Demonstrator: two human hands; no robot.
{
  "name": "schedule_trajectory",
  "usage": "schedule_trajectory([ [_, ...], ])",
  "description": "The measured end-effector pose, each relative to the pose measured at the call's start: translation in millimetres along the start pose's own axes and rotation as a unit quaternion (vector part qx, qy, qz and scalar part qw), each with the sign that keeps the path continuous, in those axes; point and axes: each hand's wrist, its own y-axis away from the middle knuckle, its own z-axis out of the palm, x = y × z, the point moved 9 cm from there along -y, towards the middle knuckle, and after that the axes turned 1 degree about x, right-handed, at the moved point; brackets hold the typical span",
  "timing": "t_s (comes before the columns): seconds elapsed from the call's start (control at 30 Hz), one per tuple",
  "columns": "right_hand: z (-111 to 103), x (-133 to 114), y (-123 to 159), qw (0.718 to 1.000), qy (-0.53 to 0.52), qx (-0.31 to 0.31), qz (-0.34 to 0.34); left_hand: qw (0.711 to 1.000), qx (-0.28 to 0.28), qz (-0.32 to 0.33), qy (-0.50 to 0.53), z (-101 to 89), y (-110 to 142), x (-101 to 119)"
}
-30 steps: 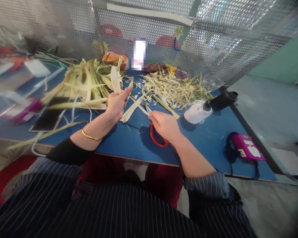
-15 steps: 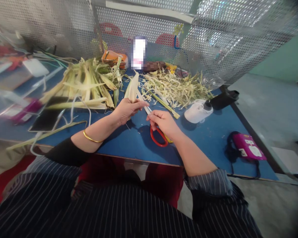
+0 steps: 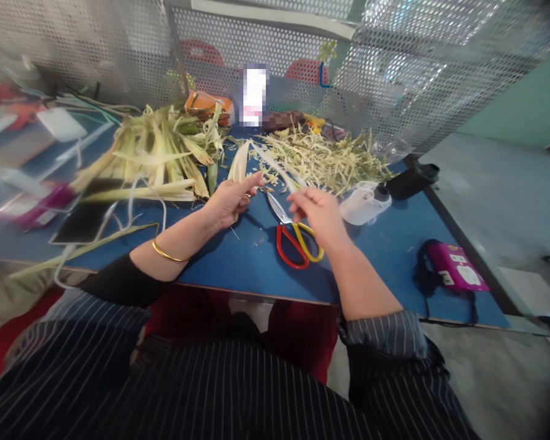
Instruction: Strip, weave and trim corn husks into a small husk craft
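My left hand [image 3: 230, 201] is closed around the lower part of a pale corn husk [image 3: 241, 160], whose tip points away from me. A narrow husk strip [image 3: 277, 165] slants from near that tip to my right hand [image 3: 319, 215], which pinches its near end. Fingers partly hide the grip. Just below my right hand lie scissors [image 3: 280, 211] on the blue table, one handle loop red and the other yellow, blades pointing away to the left.
Whole husks [image 3: 158, 143] are heaped at the left, shredded strips [image 3: 330, 160] at the back right. Near them are a phone with white cables [image 3: 85, 214], a white thread cone [image 3: 364, 205], a black cylinder [image 3: 412, 183] and a magenta box [image 3: 458, 267]. A perforated metal screen [image 3: 275, 43] stands behind.
My right hand has moved right and slightly up, drawing the strip farther from the husk. The scissors' blades and yellow handle have come into view. My left hand stays nearly in place.
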Motion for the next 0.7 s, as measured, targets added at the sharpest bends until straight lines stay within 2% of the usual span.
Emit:
schedule_trajectory([
  [0.07,-39.7,9.1,-13.1,0.986,-0.120,0.117,0.005,0.999,0.012,-0.027,0.025,-2.3,-1.5,-1.2],
  [0.13,-74.5,16.4,-22.4,0.954,-0.217,0.208,-0.013,0.997,0.008,-0.056,0.052,-2.2,-2.5,-3.2],
  [0.2,-92.5,22.2,-27.9,0.925,-0.288,0.249,-0.023,0.994,-0.013,-0.077,0.080,0.8,-2.7,-4.8],
  [0.23,-92.3,24.8,-29.5,0.919,-0.308,0.246,-0.012,0.992,-0.027,-0.083,0.091,2.9,-2.6,-5.4],
  [0.3,-73.5,26.8,-29.2,0.930,-0.311,0.194,0.028,0.989,-0.048,-0.086,0.107,6.2,-2.2,-6.2],
  [0.37,-39.5,21.7,-22.4,0.960,-0.255,0.104,0.057,0.989,-0.052,-0.079,0.114,7.0,-2.0,-6.3],
  [0.47,1.5,0.8,-5.1,0.994,-0.101,0.026,-0.004,0.991,-0.052,-0.056,0.106,8.4,-0.9,-5.1],
  [0.57,31.9,-8.2,7.4,0.998,-0.005,-0.030,-0.050,0.991,-0.093,-0.014,0.093,19.2,3.4,-2.2],
  [0.7,62.4,-1.0,14.3,0.991,-0.031,-0.127,-0.039,0.984,-0.166,0.014,0.069,38.1,11.6,-7.7],
])
